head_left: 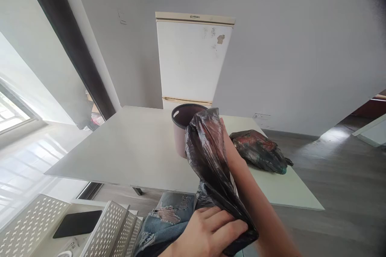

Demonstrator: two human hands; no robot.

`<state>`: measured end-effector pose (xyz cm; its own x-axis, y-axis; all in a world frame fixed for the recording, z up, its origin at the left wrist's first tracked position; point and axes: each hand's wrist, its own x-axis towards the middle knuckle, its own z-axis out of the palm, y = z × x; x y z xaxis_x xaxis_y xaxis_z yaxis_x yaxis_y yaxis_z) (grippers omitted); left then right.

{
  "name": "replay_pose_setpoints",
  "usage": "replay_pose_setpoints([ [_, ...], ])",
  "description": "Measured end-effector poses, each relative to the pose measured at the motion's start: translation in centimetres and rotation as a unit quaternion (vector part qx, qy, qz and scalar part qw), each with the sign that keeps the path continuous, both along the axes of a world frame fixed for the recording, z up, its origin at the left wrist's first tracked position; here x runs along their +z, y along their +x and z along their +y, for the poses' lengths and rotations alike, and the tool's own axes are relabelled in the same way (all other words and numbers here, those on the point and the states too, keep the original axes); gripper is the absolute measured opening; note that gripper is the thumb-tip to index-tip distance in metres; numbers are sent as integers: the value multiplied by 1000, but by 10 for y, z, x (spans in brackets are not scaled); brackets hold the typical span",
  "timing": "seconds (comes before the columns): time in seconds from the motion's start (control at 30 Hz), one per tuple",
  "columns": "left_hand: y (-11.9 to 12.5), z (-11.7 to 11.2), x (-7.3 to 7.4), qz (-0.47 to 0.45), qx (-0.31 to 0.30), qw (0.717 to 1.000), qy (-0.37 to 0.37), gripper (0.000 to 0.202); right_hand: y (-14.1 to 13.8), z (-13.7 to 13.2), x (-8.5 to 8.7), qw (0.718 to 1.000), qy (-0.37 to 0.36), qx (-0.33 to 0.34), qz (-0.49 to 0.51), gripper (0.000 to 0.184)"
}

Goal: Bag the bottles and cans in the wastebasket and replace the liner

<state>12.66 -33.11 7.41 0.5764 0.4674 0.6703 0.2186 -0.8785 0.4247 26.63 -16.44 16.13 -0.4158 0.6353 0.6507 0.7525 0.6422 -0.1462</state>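
Holding the near end of the black bag, the left hand has its fingers curled tight over the plastic. The bag's far end stands up by the right hand, which is farther ahead. Most of that hand is hidden, so I cannot tell if its fingers are apart or together. Maybe the hands sit far from each other to keep the floppy bag long. Ahead and left of the right hand, a bin stands on the worktop, perhaps for easy reach. Just right of that hand lies a lumpy bag, maybe kept aside.
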Motion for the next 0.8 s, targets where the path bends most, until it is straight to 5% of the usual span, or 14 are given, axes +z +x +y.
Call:
replay_pose_setpoints([
  [0.1, -14, -5, 6, -109, 61, 992, -26, 54, 8, 7, 6, 997, -32, 4, -69, 23],
  [0.17, -26, -9, 12, -192, 157, 966, -68, 54, 13, 2, 13, 996, -47, -14, -69, 19],
  [0.3, -47, -9, 34, -381, 355, 834, -186, 31, 23, -23, 23, 996, -74, -23, -40, 21],
  [0.4, -59, 0, 57, -456, 402, 768, -200, 14, 34, -40, 21, 996, -92, -8, 0, 15],
  [0.5, -69, 8, 72, -458, 412, 765, -184, 13, 44, -46, 16, 995, -85, -1, 43, 15],
  [0.6, -75, 9, 77, -460, 410, 769, -169, 11, 50, -47, 14, 994, 38, -22, 100, 20],
  [0.7, -74, 5, 75, -493, 438, 746, -99, 7, 60, -61, 15, 957, 189, -133, 176, 11],
  [0.8, -73, 3, 69, -502, 453, 737, 7, 11, 73, -96, 10, 902, 252, -252, 244, 18],
])
